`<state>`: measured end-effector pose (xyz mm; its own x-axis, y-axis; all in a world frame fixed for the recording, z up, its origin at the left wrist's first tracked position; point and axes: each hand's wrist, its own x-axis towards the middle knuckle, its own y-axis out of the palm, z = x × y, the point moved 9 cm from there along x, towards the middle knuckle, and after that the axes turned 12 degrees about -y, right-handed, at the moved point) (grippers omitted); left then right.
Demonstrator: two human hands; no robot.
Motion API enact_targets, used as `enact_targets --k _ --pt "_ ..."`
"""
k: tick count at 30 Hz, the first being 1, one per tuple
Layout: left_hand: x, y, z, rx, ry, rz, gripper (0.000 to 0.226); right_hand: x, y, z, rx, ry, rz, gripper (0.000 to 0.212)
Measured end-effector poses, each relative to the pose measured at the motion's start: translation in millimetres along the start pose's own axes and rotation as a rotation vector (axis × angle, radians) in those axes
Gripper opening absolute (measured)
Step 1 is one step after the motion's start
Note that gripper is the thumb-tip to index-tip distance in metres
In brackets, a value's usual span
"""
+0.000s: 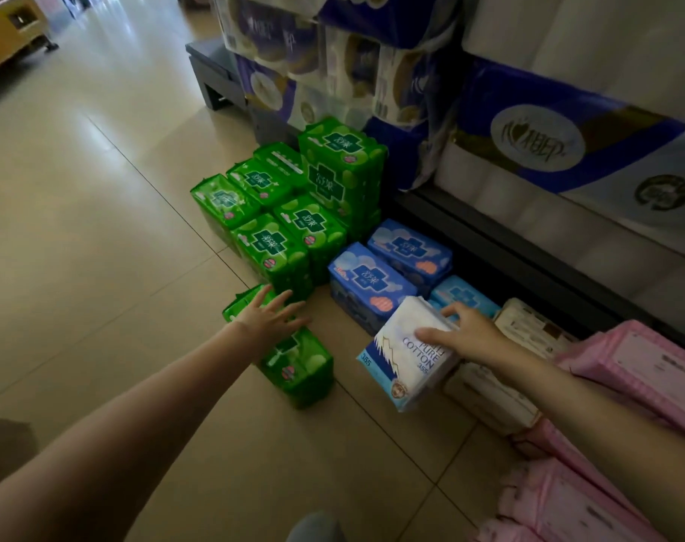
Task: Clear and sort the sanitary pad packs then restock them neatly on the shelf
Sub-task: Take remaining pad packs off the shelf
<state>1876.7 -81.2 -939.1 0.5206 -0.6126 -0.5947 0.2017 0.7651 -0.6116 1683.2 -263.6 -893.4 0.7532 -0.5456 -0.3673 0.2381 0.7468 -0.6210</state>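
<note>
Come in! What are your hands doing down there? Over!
Left hand open over green pack. Right hand grips white cotton pack. Blue packs close behind.

Two bare forearms, no sleeves visible, left hand (268,320) and right hand (466,332) ungloved, no rings

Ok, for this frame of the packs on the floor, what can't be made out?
- Head view: the top of the lone green pack, covered by the left hand.
- The light blue pack is largely hidden behind the white cotton pack and the right hand.
- Pink packs: cut off by the right edge, label print too small.
- Dark shelf recess: contents lost in shadow.
</note>
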Motion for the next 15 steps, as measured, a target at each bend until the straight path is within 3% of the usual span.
enact_targets --k 3,6,9,15 --pt "-4 -3 -9 -0.002 0.050 -0.050 0.104 1 2 -3 0.050 -0.009 0.020 0.048" --pt "-8 -14 -16 -0.018 0.142 -0.124 0.098 -1 -2 -6 0.023 -0.022 0.029 0.052" --pt "-11 -36 -35 -0.091 0.221 -0.069 0.100 -11 -15 -1 0.014 -0.062 0.062 0.053" --pt "-5 -91 -98 0.065 0.294 -0.106 0.104 -68 -68 7 -0.382 -0.201 0.205 0.052"
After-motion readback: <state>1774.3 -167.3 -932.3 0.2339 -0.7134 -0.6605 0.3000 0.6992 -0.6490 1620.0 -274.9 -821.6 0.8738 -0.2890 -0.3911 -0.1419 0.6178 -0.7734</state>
